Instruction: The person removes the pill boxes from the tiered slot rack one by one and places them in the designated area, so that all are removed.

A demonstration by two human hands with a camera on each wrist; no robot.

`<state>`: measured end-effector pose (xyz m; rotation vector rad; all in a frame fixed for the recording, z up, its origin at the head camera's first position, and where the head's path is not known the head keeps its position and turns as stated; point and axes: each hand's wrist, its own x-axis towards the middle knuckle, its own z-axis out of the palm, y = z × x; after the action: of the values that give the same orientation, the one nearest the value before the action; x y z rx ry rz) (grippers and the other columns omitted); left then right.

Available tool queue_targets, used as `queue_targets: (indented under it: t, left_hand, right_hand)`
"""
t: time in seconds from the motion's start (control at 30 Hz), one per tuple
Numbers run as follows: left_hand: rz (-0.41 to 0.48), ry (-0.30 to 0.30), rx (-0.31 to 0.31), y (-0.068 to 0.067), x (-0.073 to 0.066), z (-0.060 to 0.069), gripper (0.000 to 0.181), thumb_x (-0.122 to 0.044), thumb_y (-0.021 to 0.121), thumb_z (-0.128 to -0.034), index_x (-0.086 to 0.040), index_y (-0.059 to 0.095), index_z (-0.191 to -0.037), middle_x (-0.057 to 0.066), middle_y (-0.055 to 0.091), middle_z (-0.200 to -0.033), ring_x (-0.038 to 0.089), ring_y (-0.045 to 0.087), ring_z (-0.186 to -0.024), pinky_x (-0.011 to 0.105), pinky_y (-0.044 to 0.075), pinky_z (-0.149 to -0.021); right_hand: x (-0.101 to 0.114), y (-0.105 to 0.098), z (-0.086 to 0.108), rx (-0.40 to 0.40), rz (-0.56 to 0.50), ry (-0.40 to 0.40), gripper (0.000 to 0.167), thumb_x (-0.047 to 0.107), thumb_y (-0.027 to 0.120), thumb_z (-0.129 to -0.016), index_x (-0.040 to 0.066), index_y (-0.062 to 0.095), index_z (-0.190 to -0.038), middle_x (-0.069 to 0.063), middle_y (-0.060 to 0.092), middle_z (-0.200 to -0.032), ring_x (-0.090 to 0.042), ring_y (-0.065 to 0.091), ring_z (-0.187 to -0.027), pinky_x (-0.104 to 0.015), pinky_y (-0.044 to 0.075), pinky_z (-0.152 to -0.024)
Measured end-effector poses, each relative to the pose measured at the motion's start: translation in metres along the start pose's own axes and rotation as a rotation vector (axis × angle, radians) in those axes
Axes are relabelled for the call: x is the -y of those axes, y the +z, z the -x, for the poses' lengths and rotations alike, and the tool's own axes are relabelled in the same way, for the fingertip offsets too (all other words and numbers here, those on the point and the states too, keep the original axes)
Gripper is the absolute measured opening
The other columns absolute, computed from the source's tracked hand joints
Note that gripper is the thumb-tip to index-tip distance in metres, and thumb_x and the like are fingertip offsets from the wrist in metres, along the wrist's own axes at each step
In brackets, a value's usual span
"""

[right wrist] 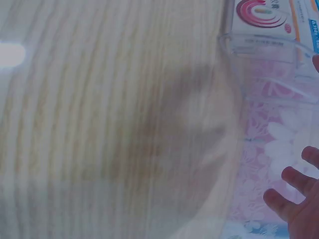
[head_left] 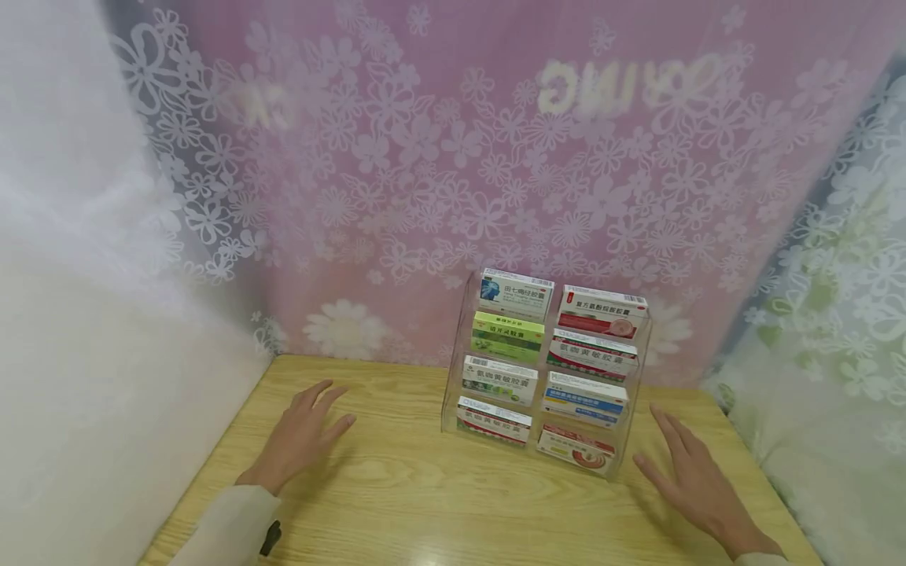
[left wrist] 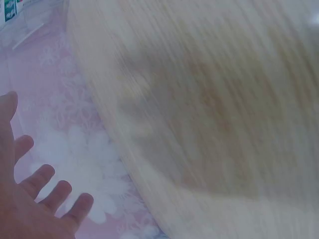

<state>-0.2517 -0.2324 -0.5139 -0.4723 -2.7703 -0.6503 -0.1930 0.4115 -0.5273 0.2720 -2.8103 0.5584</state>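
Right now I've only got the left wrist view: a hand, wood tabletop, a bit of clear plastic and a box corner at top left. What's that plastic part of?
Observer: Head view shows a clear rack of eight medicine boxes, two columns of four.

Operator: Copy. Anything just to the right of it?

Observer: Yes, the right hand, fingers spread, holding nothing.

Operator: What's in the top row?

Observer: As the head view sees it, a white box with a blue picture on the left, a red-and-white box on the right.
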Motion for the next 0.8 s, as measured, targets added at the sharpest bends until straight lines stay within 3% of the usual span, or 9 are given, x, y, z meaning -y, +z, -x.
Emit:
queue_targets:
  t: [0.2, 0.43, 0.63, 0.8]
  left_hand:
    - [0.082, 0.038, 0.044, 0.001, -0.019, -0.014, 0.063, -0.040, 0.072, -0.1072, -0.010, 0.053, -0.160, 0.025, 0.042, -0.168, 0.053, 0.039, -0.153, 0.076, 0.040, -0.119]
    - [0.125, 0.142, 0.095, 0.010, -0.043, -0.039, 0.063, -0.037, 0.072, -0.1073, -0.014, 0.051, -0.163, 0.018, 0.040, -0.171, 0.044, 0.040, -0.156, 0.066, 0.049, -0.116]
    - [0.154, 0.206, 0.123, 0.017, -0.072, -0.059, 0.063, -0.034, 0.072, -0.1072, -0.014, 0.051, -0.162, 0.013, 0.044, -0.169, 0.038, 0.044, -0.155, 0.059, 0.050, -0.118]
    - [0.188, 0.249, 0.139, 0.025, -0.096, -0.072, 0.062, -0.033, 0.072, -0.1075, -0.016, 0.050, -0.162, 0.009, 0.049, -0.164, 0.033, 0.048, -0.153, 0.055, 0.048, -0.122]
  right_hand:
    - [0.011, -0.004, -0.008, -0.019, -0.136, -0.027, 0.095, 0.035, 0.069, -0.108, 0.025, 0.006, -0.178, -0.036, 0.027, -0.172, -0.068, 0.033, -0.147, -0.087, 0.031, -0.107]
    - [0.028, -0.010, -0.018, -0.043, -0.165, -0.072, 0.095, 0.027, 0.070, -0.109, 0.021, 0.005, -0.178, -0.033, 0.024, -0.174, -0.060, 0.044, -0.142, -0.077, 0.051, -0.098]
    - [0.037, -0.006, -0.023, -0.001, -0.222, -0.042, 0.091, 0.028, 0.066, -0.111, 0.024, 0.004, -0.178, -0.030, 0.016, -0.177, -0.059, 0.046, -0.140, -0.074, 0.056, -0.098]
    - [0.039, 0.000, -0.026, 0.001, -0.261, -0.046, 0.093, 0.026, 0.067, -0.111, 0.028, 0.004, -0.178, -0.031, 0.015, -0.176, -0.061, 0.047, -0.138, -0.065, 0.063, -0.090]
